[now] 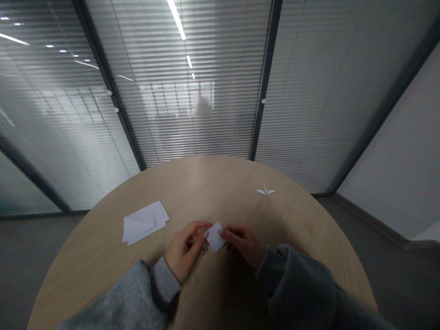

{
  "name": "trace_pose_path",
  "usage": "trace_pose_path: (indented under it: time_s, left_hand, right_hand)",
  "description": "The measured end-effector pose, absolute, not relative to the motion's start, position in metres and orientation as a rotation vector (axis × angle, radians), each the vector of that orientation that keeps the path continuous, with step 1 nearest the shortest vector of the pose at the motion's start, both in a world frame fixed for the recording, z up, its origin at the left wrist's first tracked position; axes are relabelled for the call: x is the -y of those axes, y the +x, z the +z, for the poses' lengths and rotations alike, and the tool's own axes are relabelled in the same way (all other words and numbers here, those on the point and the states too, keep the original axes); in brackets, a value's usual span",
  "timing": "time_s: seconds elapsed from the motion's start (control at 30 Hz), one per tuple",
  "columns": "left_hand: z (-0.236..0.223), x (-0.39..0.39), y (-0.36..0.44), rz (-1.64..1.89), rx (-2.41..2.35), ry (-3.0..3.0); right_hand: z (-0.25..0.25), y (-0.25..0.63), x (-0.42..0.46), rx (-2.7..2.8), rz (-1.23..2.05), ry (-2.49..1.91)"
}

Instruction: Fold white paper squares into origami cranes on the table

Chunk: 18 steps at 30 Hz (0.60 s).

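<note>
Left hand [185, 250]: pinches the left side of folded paper [215, 238]
Right hand [245, 243]: pinches its right side
Round table [206, 183]: bears paper sheets [142, 222], origami crane [266, 190]

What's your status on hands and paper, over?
Right hand pinching small white paper; left hand at its left edge. Paper sheets off left, folded bird farther out, right. Neither blocks the hands.
</note>
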<state>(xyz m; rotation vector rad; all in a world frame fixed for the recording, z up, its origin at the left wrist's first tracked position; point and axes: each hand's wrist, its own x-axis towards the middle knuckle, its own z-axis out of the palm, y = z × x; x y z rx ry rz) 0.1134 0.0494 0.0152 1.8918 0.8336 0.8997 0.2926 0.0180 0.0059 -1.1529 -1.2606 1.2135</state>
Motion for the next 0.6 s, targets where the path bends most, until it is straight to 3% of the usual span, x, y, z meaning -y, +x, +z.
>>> trace_pose_path:
  time_s: [0.37, 0.6]
  left_hand:
    - [0.0199, -0.0449, 0.1106, 0.866, -0.829, 1.901]
    - [0.0233, -0.0452, 0.112, 0.813, -0.844, 1.826]
  right_hand:
    - [0.007, 0.2903, -0.0182, 0.998, 1.283, -1.011]
    - [0.0052, 0.2919, -0.0196, 1.124, 1.26, -0.95]
